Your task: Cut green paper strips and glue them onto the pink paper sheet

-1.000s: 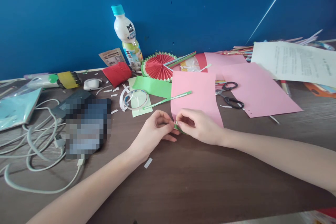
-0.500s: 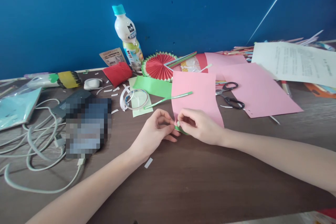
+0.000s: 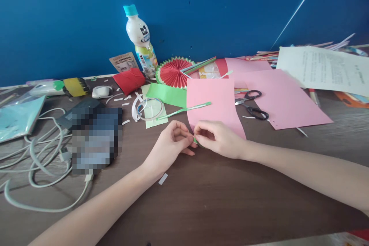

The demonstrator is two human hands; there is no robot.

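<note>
My left hand [image 3: 173, 143] and my right hand [image 3: 216, 138] meet at the near edge of a pink sheet [image 3: 213, 94]. Both are closed, thumbs and fingers pinching a small green strip [image 3: 195, 140], most of which their fingers hide. A longer green strip with a pale band [image 3: 184, 110] lies across the pink sheet's left side. Beyond my left hand, a roll of clear tape [image 3: 150, 109] rests on a pale green sheet [image 3: 155, 123]. Black-handled scissors [image 3: 257, 113] lie right of the pink sheet.
A phone [image 3: 98, 138] with white cables [image 3: 34, 153] lies at left. Behind are a bottle [image 3: 138, 32], a red pleated paper fan [image 3: 176, 72] and a green paper [image 3: 168, 95]. A larger pink sheet [image 3: 291, 103] and a printed page [image 3: 325, 69] lie at right.
My right hand has moved slightly left, closer to my left fingertips, and less of the green strip shows. The pink sheet has shifted a little to the left.
</note>
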